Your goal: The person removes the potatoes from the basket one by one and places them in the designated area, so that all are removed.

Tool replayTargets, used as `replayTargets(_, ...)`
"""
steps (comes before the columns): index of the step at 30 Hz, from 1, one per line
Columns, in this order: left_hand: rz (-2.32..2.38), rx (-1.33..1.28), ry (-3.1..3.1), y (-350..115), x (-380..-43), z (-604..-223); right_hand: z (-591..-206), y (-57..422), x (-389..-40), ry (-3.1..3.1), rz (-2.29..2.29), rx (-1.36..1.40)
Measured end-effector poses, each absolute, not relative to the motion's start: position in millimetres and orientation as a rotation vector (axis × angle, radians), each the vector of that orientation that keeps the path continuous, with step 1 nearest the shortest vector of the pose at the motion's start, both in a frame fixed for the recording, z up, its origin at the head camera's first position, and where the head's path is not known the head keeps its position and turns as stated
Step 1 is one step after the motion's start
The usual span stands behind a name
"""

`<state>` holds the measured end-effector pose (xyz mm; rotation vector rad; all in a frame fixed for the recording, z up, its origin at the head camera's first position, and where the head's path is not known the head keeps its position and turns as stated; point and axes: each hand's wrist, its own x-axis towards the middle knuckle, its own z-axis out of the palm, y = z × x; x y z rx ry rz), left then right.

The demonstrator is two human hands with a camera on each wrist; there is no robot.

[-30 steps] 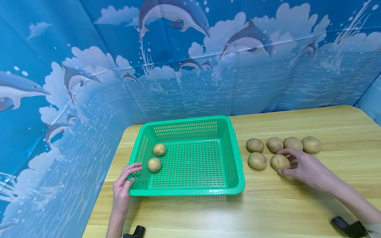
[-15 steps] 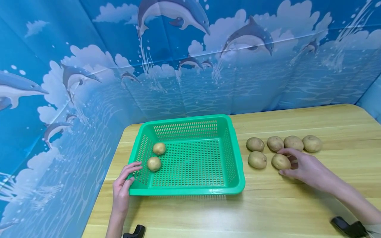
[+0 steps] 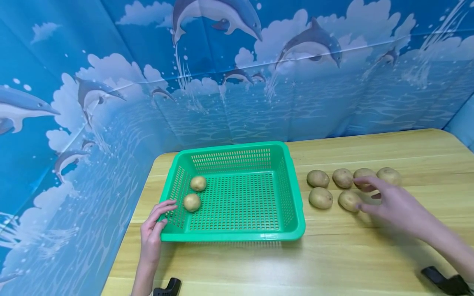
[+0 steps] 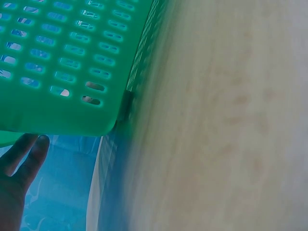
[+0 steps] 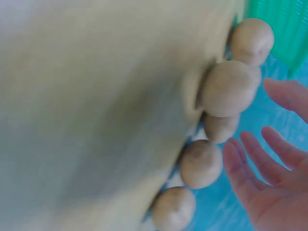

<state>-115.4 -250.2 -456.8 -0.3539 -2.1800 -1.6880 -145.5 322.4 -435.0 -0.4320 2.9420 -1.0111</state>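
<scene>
In the head view, my left hand [image 3: 152, 230] grips the left front corner of a green plastic basket [image 3: 233, 237], its fingers over the rim. Two potatoes lie inside, one potato [image 3: 198, 183] behind the other potato [image 3: 191, 202]. On the right, my right hand [image 3: 389, 203] is spread with nothing in its grasp, thumb tip right at a front-row potato [image 3: 349, 200]. Its forefinger overlaps a back-row potato [image 3: 364, 174]. The right wrist view shows the fingers [image 5: 260, 163] apart from the nearest potato [image 5: 228, 89].
Left of that front potato sits another potato [image 3: 320, 198]. Behind them runs a back row with a potato [image 3: 317, 179] at its left end and a potato [image 3: 389, 176] at its right. The wooden table [image 3: 259, 267] meets a dolphin-print curtain [image 3: 237, 102] at the back.
My right hand has let go of the front-row potato and drawn back to the right, its fingers spreading. The left hand and the basket have stayed put.
</scene>
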Motion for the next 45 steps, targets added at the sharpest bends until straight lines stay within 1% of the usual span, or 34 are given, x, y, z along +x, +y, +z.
replayTargets(11,-1.674,-0.392,-2.174,-250.4,-116.3,-458.0,-402.6,285.1,-149.7,3.055,-1.002,-0.645)
replayTargets(19,-1.655,-0.402,-2.176,-250.4,-116.9,-457.7,-388.5,258.5,-159.6,3.04,-0.948,-0.837)
replayTargets(26,-1.634,-0.417,-2.168,-250.3,-116.7,-457.3,-377.5,230.8,-168.6,2.887,-0.996,-0.804)
replayTargets(34,-1.628,-0.431,-2.166,-250.8,-116.3,-457.1,-368.5,209.1,-178.2,2.856,-0.96,-0.85)
replayTargets(45,-1.633,-0.414,-2.169,-250.0,-116.5,-456.1,-356.6,184.8,-194.2,2.786,-0.897,-1.036)
